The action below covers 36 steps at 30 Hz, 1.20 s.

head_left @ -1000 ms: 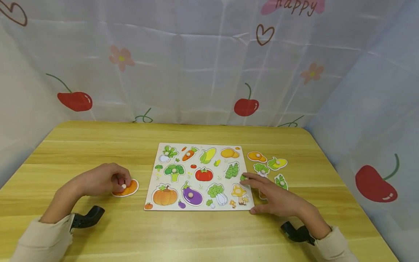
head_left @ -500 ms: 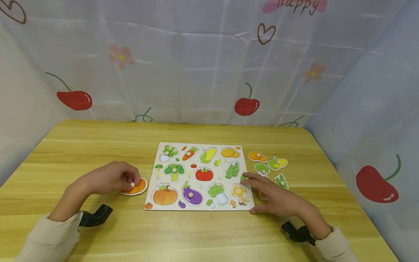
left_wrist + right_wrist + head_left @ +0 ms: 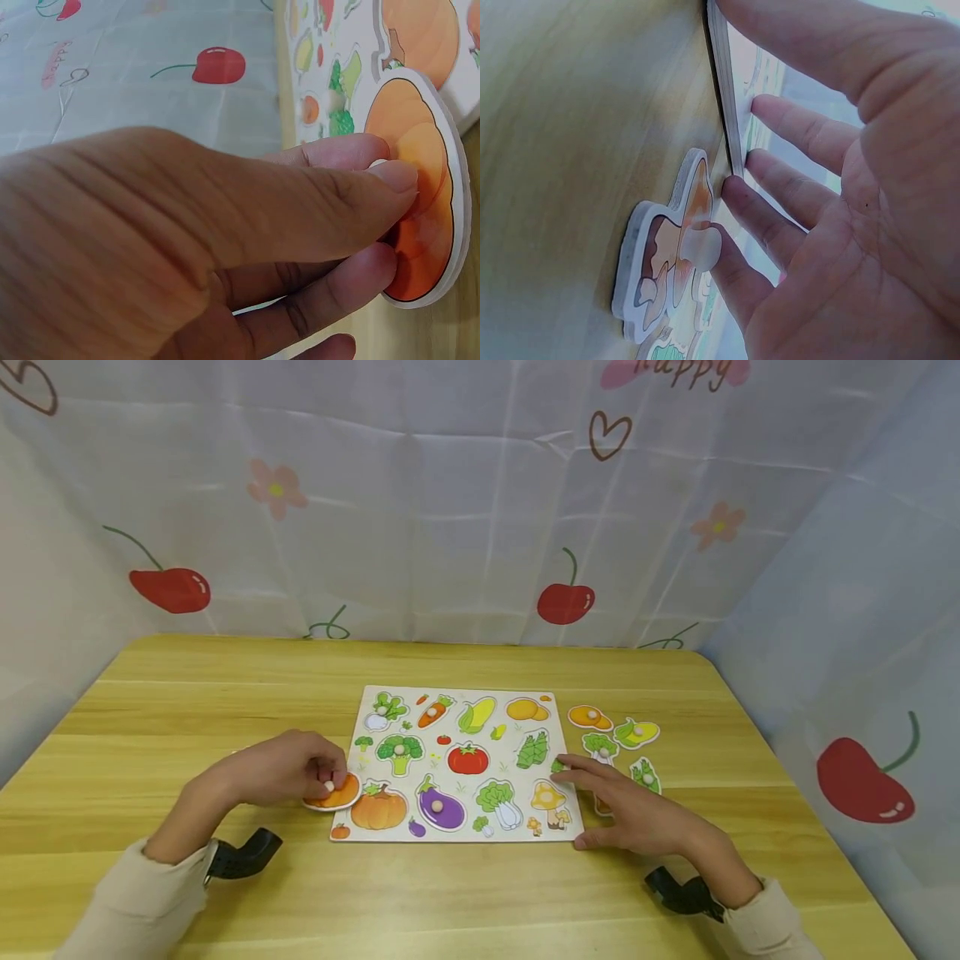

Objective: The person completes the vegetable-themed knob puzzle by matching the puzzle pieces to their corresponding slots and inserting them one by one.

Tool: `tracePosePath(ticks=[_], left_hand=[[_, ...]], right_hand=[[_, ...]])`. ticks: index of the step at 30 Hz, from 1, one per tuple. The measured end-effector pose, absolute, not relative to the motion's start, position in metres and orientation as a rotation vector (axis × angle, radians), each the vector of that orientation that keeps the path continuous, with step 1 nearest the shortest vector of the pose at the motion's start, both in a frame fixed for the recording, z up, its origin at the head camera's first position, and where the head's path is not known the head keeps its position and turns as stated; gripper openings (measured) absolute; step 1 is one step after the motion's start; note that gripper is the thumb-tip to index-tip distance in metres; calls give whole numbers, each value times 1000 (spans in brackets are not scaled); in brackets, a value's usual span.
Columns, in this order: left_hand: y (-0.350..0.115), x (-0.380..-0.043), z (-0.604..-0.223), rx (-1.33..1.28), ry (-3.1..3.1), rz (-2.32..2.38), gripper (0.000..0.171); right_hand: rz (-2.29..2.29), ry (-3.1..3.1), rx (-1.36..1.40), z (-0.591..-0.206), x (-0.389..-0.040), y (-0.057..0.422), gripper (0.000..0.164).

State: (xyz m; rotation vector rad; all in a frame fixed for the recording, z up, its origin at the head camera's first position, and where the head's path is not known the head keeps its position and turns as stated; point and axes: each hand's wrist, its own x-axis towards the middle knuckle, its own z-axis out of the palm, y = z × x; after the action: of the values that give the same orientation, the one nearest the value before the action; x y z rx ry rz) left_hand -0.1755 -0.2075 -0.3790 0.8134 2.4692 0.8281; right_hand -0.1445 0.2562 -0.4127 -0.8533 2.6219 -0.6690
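Where the puzzle board (image 3: pixel 486 783) presents its left edge, toward the near left corner, we record one loose pumpkin piece (image 3: pixel 347 795), orange with a white rim, its right end overlapping that edge; whether it touches the board we cannot tell. Left hand (image 3: pixel 288 768): thumb and fingers pinched together on the piece's pale knob (image 3: pixel 328 786). Right hand (image 3: pixel 637 814): fingers spread apart, holding nothing, thumb at the board's near right corner, fingertips along its right edge. Seated in the board, we list four knobbed pieces: turnip (image 3: pixel 384 714) at the far left corner, carrot (image 3: pixel 432 713) along the far edge, broccoli (image 3: pixel 400 753) toward the left edge, eggplant (image 3: pixel 442 814) by the near edge. Pumpkin picture (image 3: pixel 378 810): near left corner, bearing no knob, just beside the held piece. Beyond the board's right edge, loose on the table (image 3: pixel 420 902), we count an orange two-lobed piece (image 3: pixel 588 718), corn (image 3: pixel 636 734), a leafy green piece (image 3: pixel 597 743), a green piece (image 3: pixel 645 775) partly covered by the right hand, and a mushroom piece (image 3: pixel 660 255), its white knob just beside a fingertip. At the table's far edge we note a pale curtain (image 3: pixel 450 527) printed with cherries.
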Motion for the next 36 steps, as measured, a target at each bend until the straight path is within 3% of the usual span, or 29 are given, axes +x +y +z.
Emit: tracePosePath(ticks=[36], left_hand=[[-165,-172,-383,1032,2490,727,24]], right_hand=[[-670,2632,-862,-416,-146,256,73]])
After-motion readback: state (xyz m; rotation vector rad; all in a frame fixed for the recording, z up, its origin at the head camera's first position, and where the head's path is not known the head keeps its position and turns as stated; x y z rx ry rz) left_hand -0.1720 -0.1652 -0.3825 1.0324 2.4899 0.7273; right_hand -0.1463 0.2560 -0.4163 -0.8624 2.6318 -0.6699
